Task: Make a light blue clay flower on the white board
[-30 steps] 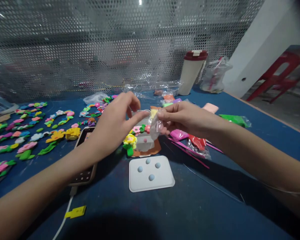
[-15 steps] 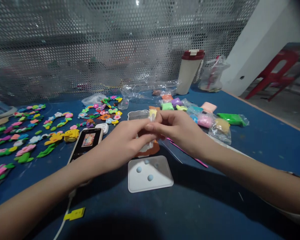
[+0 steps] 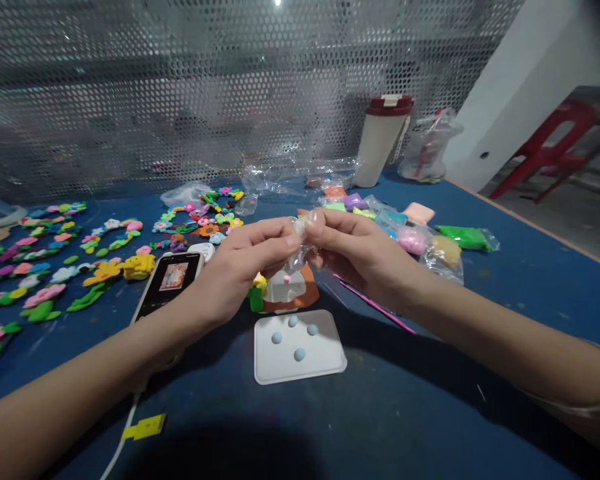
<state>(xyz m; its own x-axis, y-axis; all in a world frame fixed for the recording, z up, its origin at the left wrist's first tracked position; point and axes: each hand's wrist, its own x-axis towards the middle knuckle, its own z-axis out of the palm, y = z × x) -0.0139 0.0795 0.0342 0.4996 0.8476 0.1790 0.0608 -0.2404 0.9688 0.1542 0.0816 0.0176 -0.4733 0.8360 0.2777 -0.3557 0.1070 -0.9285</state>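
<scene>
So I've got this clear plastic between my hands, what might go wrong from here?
The left hand and right hand pinch the clear plastic over the brown-edged piece; if it slips, it might land there.

Blue balls sit on the white tray near the hands, so a lowered wrist might squash one.

The left forearm crosses the phone in view and could nudge it.

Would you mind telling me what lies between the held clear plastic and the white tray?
In the head view, a brown-edged piece with yellow and green decorations shows between the clear plastic and the white tray.
</scene>
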